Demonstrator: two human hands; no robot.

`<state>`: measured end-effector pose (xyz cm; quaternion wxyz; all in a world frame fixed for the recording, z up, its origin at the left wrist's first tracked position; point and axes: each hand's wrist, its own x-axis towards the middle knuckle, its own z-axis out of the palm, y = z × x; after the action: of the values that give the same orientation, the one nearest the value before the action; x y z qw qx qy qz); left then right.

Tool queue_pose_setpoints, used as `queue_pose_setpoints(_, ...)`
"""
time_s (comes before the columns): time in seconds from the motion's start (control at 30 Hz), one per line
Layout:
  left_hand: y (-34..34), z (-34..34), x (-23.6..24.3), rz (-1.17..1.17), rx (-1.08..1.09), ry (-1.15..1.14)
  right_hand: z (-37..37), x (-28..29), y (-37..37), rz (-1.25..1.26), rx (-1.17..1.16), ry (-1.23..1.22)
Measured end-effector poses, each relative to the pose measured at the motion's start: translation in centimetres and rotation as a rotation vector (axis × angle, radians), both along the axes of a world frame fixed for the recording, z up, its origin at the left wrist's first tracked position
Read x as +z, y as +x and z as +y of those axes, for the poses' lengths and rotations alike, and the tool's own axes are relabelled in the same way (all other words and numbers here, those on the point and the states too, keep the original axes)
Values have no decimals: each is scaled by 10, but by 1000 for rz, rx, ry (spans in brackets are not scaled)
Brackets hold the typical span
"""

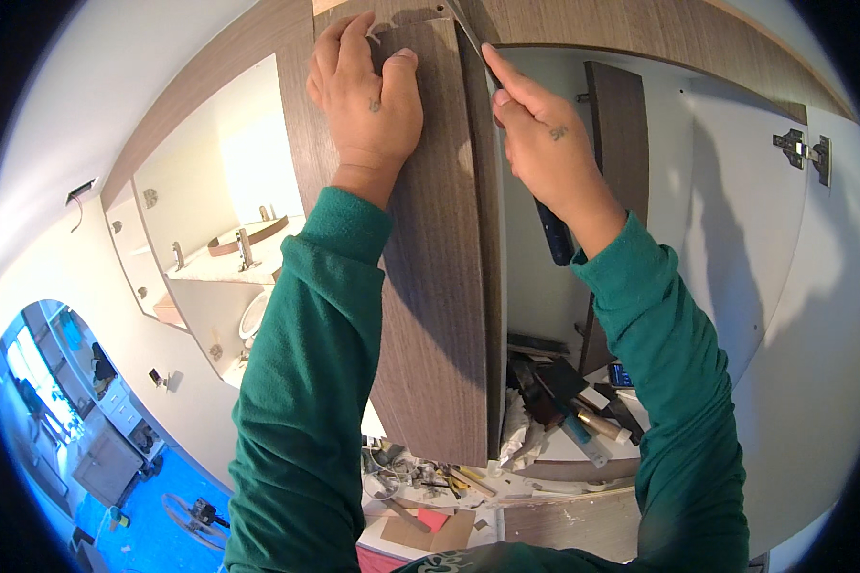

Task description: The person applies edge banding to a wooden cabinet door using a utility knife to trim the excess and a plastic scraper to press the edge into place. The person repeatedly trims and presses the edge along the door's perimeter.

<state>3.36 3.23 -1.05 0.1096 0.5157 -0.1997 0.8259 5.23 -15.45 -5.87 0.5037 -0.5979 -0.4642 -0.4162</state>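
Right fingers (518, 81) grip a blade (468, 40) beside the panel (435, 248).
We're likely trimming; steadiness matters next; whether left fingers (356, 43) grip is unclear.

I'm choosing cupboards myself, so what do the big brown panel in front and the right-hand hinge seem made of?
Brown panel: probably matt wood-effect board, given its fine grain lines; possibly real wood. Hinge: apparently grey metal, judging by its bright glints.

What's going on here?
A person's left hand is at the top of a brown wood-grain panel. The right hand grips a thin-bladed tool, its blade beside the panel's upper right edge; contact is unclear. Behind, loose tools lie at the bottom of an open cabinet.
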Motion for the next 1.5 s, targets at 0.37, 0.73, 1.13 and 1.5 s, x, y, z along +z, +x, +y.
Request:
queue_pose_setpoints(0.37, -26, -16, -3, 152, -152, 6, -3, 9, -15, 182, 197, -7)
queue_pose_setpoints(0.73, -20, -10, -1, 95, -128, 28, 4, 8, -1, 4, 46, 18)
queue_pose_setpoints(1.13, -26, -16, -5, 144, -130, -2, 1, 9, -8, -4, -63, -12)
queue_pose_setpoints(1.5, -24, -19, -3, 124, -56, -1, -2, -47, -18, 28, -72, -18)
